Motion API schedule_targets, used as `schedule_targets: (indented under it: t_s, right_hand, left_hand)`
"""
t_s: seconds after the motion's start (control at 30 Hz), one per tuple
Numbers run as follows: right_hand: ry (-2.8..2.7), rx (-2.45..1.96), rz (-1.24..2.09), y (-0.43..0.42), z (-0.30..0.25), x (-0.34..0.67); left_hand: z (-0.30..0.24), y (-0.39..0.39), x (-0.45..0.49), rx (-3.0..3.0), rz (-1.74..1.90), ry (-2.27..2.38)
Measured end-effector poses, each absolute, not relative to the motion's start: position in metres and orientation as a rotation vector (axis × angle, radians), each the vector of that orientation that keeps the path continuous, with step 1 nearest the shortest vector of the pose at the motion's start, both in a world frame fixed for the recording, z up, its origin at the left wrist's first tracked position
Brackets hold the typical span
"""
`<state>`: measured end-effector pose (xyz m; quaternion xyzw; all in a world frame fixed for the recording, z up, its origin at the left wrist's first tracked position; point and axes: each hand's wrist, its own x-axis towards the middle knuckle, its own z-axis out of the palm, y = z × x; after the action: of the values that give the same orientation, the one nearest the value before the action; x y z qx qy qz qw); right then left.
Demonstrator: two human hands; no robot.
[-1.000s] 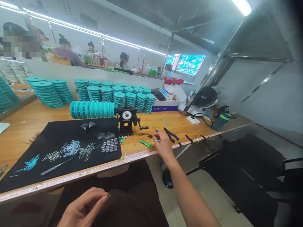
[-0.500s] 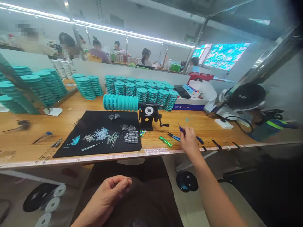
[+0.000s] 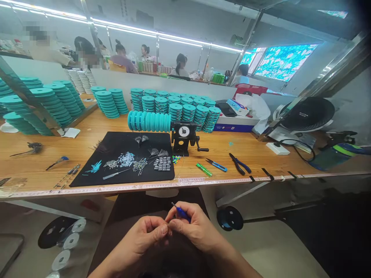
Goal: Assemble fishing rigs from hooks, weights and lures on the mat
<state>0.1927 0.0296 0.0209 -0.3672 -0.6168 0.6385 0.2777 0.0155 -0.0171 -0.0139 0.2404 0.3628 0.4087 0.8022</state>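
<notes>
My left hand (image 3: pixel 150 233) is closed in a pinch over my lap, below the table's front edge. Whatever sits between its thumb and forefinger is too small to make out. Touching it fingertip to fingertip is my right hand (image 3: pixel 194 227), which holds a small blue-handled tool (image 3: pixel 182 213) with a thin metal tip pointing up and left. Beyond the hands, on the table, lie blue thread snips (image 3: pixel 216 165), a green tube-like item (image 3: pixel 204 170) and dark blue pliers (image 3: pixel 240 164).
A black mat (image 3: pixel 116 139) carries small beads, pins and grey cylinders (image 3: pixel 162 164). Behind it stands a hand-crank winder (image 3: pixel 184 139) loaded with teal spools (image 3: pixel 149 121). Stacks of teal spools (image 3: pixel 110 102) line the back. A water bottle (image 3: pixel 327 156) lies right. Several people sit farther off.
My right hand has come from the table, beside the pliers, down to my left hand, bringing the blue-handled tool. The view has shifted slightly.
</notes>
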Motion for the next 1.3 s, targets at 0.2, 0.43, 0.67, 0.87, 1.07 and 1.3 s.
schedule_targets:
  t_s: [0.2, 0.43, 0.67, 0.87, 1.07, 1.3]
  right_hand:
    - [-1.637, -0.899, 1.75, 0.029, 0.022, 0.19]
    - [-1.691, -1.052, 1.61, 0.029, 0.014, 0.186]
    - [-1.534, -1.073, 1.593, 0.023, 0.009, 0.179]
    - [-1.453, -0.985, 1.752, 0.015, 0.008, 0.176]
    - [-1.702, -1.143, 1.351, 0.008, 0.008, 0.177]
    - [-1.856, -1.062, 1.213, 0.003, 0.008, 0.176]
  left_hand:
    - [-0.024, -0.015, 0.016, 0.514, 0.886, 0.733]
    - [-0.02, -0.014, 0.014, 0.581, 0.876, 0.813]
    - [-0.019, -0.012, 0.009, 0.637, 0.977, 0.89]
    - [-0.016, -0.011, 0.01, 0.69, 0.954, 0.898]
    - [-0.011, -0.009, 0.007, 0.819, 1.045, 1.074]
    - [-0.009, -0.01, 0.003, 0.742, 1.197, 1.121]
